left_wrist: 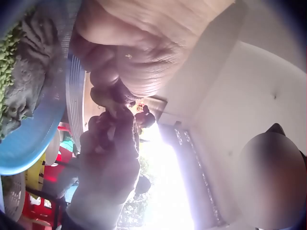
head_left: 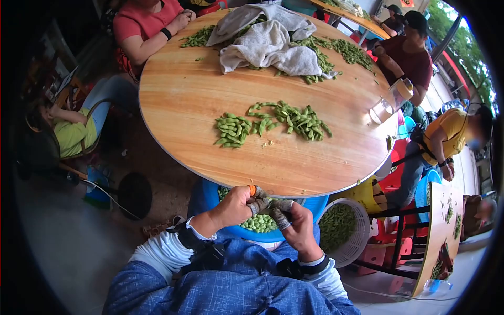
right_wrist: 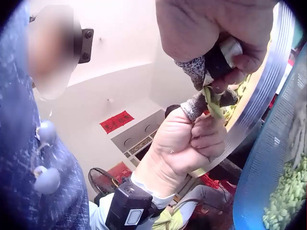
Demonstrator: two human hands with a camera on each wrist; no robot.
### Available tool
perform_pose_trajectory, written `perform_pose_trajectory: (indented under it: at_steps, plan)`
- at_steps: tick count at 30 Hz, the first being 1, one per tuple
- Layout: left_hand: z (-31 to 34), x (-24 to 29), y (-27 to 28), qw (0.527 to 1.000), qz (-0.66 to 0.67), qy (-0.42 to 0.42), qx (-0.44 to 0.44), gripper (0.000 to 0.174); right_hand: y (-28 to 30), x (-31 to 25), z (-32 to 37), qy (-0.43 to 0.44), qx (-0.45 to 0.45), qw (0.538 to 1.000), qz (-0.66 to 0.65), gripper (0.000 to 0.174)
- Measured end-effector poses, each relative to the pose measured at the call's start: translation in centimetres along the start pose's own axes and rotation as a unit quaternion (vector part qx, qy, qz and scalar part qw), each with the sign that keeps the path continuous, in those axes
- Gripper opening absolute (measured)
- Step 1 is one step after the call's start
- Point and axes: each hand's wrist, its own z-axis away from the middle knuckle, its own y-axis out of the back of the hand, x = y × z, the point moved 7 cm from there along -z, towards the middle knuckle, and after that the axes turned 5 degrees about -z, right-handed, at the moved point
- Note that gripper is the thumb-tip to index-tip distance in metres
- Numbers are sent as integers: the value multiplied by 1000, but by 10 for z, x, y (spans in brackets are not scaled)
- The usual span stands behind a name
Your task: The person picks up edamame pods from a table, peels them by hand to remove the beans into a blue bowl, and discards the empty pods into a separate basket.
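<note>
My left hand (head_left: 231, 211) and right hand (head_left: 301, 228) meet over the blue basin, just below the table edge. Worn fabric guards cover some fingertips on both, and an orange band circles one left finger. Between the fingertips, a green edamame pod (right_wrist: 212, 102) shows in the right wrist view, pinched from both sides. The left wrist view shows the hands close together, but the pod is dark and hard to make out there. Shelled beans (head_left: 258, 223) fill part of the blue basin (head_left: 310, 206) beneath. On the table ahead lies a loose pile of edamame pods (head_left: 304, 123) beside a smaller heap (head_left: 232, 129).
Grey cloths (head_left: 268, 47) cover more pods at the far side of the round table (head_left: 184, 121). A white basket (head_left: 362, 231) of pods stands right of the basin. A clear jar (head_left: 383, 109) sits near the right edge. Several people sit around.
</note>
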Motion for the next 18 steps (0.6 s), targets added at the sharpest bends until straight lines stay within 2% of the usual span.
perform_pose_trajectory:
  at_steps: [3, 5, 8, 12, 15, 18]
  plan:
    - [2, 12, -2, 999, 43, -1, -13, 18, 4, -2, 0, -23, 40, 998, -48, 14]
    - [4, 18, -5, 999, -13, -15, -39, 19, 8, -2, 1, -38, 62, 997, -29, 15]
    - [5, 15, -8, 996, -71, -33, -49, 20, 1, -5, -1, -37, 23, 999, -1, 15]
    - [6, 23, -5, 972, -223, -71, 2, 22, 5, -4, -2, 37, 36, 992, 114, 18]
    - [3, 31, -5, 972, -215, -87, 32, 25, 1, -16, -2, 107, 60, 971, 208, 22]
    - [0, 22, -4, 965, -252, -52, 42, 25, -6, -27, -3, 148, 60, 955, 251, 22]
